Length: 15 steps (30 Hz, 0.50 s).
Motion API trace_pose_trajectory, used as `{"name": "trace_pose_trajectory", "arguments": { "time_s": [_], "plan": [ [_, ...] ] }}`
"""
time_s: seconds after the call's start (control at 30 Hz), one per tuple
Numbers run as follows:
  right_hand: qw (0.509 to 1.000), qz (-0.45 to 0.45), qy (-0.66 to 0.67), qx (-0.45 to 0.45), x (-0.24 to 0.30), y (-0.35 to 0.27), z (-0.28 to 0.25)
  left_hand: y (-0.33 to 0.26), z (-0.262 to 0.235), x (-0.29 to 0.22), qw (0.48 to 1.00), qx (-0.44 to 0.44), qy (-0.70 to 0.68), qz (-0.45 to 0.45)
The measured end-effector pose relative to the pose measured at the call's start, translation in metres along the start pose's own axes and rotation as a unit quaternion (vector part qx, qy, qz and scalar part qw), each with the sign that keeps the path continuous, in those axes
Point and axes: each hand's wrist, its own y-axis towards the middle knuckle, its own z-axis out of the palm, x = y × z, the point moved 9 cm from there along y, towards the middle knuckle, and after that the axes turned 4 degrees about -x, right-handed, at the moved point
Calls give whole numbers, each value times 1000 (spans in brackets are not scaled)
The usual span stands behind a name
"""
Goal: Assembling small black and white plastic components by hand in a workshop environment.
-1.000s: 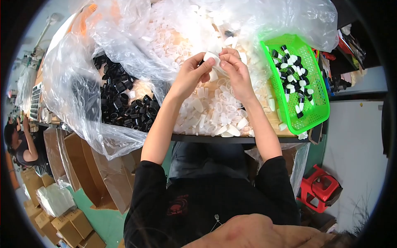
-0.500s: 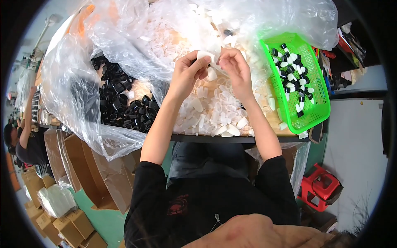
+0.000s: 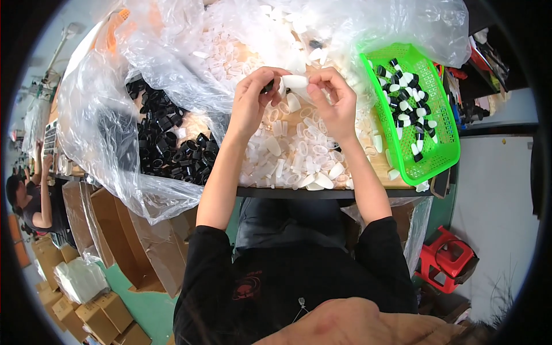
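Observation:
Over the middle of the table, both hands are raised close together. My left hand (image 3: pixel 252 102) is closed on a small black cap (image 3: pixel 267 87), mostly hidden by the fingers. My right hand (image 3: pixel 334 103) pinches the right end of a white oval piece (image 3: pixel 295 81), whose left end reaches my left fingertips. Whether the white piece touches the black cap, I cannot tell. Below the hands lies a heap of translucent rings (image 3: pixel 310 150), with white oval pieces (image 3: pixel 324 181) along its near edge. Many black caps (image 3: pixel 167 150) are piled to the left.
A green basket (image 3: pixel 426 171) on the right holds several black-and-white pieces (image 3: pixel 417 150). Clear plastic sheeting (image 3: pixel 86 135) drapes the table's left side. Cardboard boxes (image 3: pixel 95 321) stand on the floor, a red stool (image 3: pixel 445 259) at right. Another person (image 3: pixel 43 201) works at far left.
The white piece now lies level between my hands, and the black cap shows in my left fingers. My left hand has shifted slightly left. The other person's arm has come down.

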Motion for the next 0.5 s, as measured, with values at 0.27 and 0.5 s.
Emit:
{"name": "trace_pose_trajectory", "arguments": {
  "time_s": [0.27,0.5],
  "plan": [
    [972,173,160,-2,-22,-4,0,-3,3,1,996,-3,90,25],
    [983,128,129,-5,-23,-4,-1,-4,4,-3,979,4,194,63]
  ]
}}
